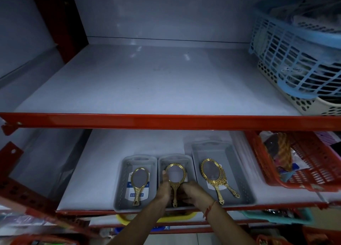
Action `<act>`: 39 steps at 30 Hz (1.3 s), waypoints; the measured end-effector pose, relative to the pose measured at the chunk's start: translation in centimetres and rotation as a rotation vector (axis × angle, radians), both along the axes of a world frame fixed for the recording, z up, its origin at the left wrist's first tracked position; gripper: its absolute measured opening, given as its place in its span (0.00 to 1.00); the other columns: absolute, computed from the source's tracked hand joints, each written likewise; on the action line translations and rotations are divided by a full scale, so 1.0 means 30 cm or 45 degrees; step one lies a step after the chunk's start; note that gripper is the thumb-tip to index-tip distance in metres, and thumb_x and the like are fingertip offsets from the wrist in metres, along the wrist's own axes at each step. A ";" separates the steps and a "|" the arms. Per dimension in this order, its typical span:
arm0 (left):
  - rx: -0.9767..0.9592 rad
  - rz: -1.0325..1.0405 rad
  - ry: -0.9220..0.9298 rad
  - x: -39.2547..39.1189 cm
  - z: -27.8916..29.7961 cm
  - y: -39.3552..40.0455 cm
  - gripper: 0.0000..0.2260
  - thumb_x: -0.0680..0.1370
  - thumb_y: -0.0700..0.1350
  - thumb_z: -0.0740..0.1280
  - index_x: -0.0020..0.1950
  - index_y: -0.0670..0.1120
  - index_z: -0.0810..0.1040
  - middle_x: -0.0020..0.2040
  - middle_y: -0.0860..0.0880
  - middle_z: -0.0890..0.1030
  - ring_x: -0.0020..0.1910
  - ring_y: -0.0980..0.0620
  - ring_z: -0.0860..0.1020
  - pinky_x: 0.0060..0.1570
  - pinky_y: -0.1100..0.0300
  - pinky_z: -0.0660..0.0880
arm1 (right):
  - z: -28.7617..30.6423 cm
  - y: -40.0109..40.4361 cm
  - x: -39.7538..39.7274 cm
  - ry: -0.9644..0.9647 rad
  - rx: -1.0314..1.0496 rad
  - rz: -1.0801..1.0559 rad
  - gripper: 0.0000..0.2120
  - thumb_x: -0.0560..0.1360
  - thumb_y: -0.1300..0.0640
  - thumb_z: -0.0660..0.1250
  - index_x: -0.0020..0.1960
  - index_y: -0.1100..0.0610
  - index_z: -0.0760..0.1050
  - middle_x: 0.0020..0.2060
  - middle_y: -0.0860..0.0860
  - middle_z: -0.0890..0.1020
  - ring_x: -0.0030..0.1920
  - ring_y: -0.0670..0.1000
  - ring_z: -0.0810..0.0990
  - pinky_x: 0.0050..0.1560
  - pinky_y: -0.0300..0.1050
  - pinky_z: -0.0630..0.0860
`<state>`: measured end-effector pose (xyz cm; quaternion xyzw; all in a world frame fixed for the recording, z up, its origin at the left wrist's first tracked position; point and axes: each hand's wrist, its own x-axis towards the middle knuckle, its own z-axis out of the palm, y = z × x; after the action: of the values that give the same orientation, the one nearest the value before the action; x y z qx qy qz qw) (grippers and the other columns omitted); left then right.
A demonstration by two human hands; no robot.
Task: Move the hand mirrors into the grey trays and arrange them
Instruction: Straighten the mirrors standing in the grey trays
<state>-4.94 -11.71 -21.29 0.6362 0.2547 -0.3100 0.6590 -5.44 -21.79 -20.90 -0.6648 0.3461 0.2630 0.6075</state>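
Three grey trays stand side by side on the lower shelf. The left tray (120, 185) holds one gold oval hand mirror (139, 182). Over the middle tray (175, 158) a round gold hand mirror (175, 173) is held by both hands: my left hand (164, 187) touches its frame and handle from the left, my right hand (193, 191) grips beside the handle from the right. The larger right tray (243, 185) holds two ornate gold mirrors (212, 172) overlapping each other, handles pointing to the front right.
The upper white shelf (147, 82) has a red front rail (166, 122). A blue basket (295, 60) stacked on a cream one sits at its right. A red basket (304, 161) of goods stands right of the trays. Yellow and teal baskets sit below.
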 end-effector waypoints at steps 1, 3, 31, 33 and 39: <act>0.055 -0.010 -0.006 -0.002 0.002 -0.001 0.31 0.81 0.61 0.44 0.75 0.42 0.65 0.72 0.39 0.70 0.71 0.42 0.69 0.70 0.52 0.65 | 0.008 -0.008 0.005 -0.007 -0.009 0.008 0.13 0.75 0.60 0.63 0.58 0.64 0.76 0.55 0.62 0.82 0.57 0.61 0.81 0.59 0.54 0.79; 0.198 -0.047 -0.104 -0.009 0.007 -0.010 0.30 0.81 0.61 0.45 0.75 0.44 0.63 0.73 0.40 0.69 0.72 0.42 0.68 0.73 0.50 0.63 | 0.024 -0.041 0.018 -0.030 -0.058 0.004 0.14 0.75 0.60 0.64 0.57 0.66 0.77 0.54 0.64 0.83 0.55 0.61 0.82 0.57 0.54 0.79; 0.021 -0.086 -0.024 -0.017 -0.051 -0.469 0.26 0.83 0.57 0.48 0.73 0.42 0.66 0.71 0.42 0.72 0.69 0.42 0.71 0.70 0.51 0.64 | -0.050 -0.508 -0.037 -0.176 -0.473 0.037 0.09 0.74 0.60 0.60 0.42 0.58 0.79 0.39 0.55 0.81 0.39 0.52 0.80 0.40 0.42 0.75; 0.025 -0.060 -0.009 -0.012 -0.048 -0.470 0.26 0.82 0.58 0.48 0.73 0.43 0.66 0.71 0.43 0.71 0.68 0.42 0.72 0.67 0.50 0.65 | -0.056 -0.517 -0.028 -0.142 -0.441 0.017 0.10 0.73 0.60 0.60 0.45 0.60 0.80 0.42 0.57 0.83 0.46 0.57 0.82 0.48 0.51 0.80; -0.016 0.023 0.026 -0.011 -0.049 -0.474 0.24 0.83 0.55 0.49 0.69 0.40 0.71 0.64 0.39 0.77 0.63 0.41 0.76 0.52 0.56 0.69 | -0.068 -0.506 -0.017 -0.085 -0.370 0.006 0.17 0.73 0.55 0.64 0.61 0.59 0.75 0.58 0.58 0.81 0.58 0.59 0.79 0.59 0.53 0.78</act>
<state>-5.29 -25.92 -22.76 0.6265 0.2652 -0.3120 0.6631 -5.96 -36.95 -22.93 -0.7550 0.3586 0.1894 0.5153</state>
